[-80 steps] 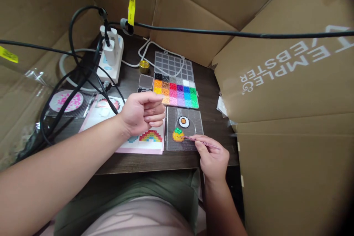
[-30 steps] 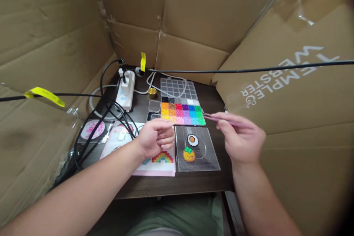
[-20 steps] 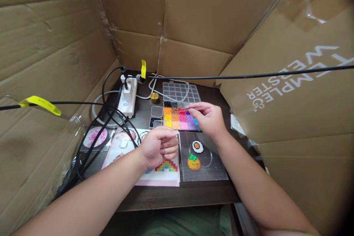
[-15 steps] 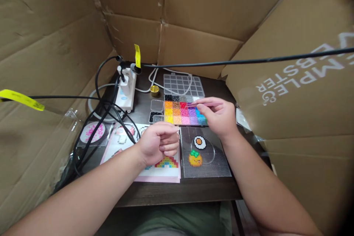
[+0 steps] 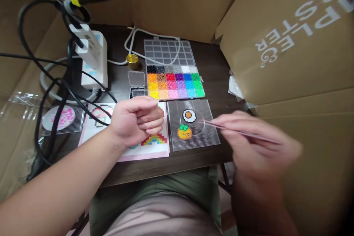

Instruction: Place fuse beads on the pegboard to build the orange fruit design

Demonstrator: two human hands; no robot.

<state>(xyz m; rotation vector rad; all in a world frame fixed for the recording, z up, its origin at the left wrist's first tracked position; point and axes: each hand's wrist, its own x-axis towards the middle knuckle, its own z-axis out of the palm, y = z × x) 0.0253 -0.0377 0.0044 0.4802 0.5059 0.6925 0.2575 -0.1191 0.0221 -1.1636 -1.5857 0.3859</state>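
Note:
Pink tweezers (image 5: 246,135) are pinched in my right hand (image 5: 257,143), which is blurred by motion. Their tips point left, over the clear pegboard (image 5: 210,136); whether a bead sits between them is too small to tell. On the pegboard lie a fried-egg bead figure (image 5: 189,115) and an orange fruit-like bead figure (image 5: 184,132) with a green top. My left hand (image 5: 139,120) hovers above the printed pattern sheet (image 5: 121,153), its fingers curled in; I cannot make out anything in them. The compartment box of coloured beads (image 5: 175,82) stands open behind the pegboard.
A white power strip (image 5: 95,75) with plugs and tangled black cables (image 5: 68,77) occupies the left. A small gold tin (image 5: 132,61) and a little box of black beads (image 5: 137,92) stand by the bead box. Cardboard walls (image 5: 290,66) enclose the table.
My right hand has drawn the tweezers from over the bead box back toward me and right, to the pegboard. The camera view has tilted down. My left hand stays curled over the sheet.

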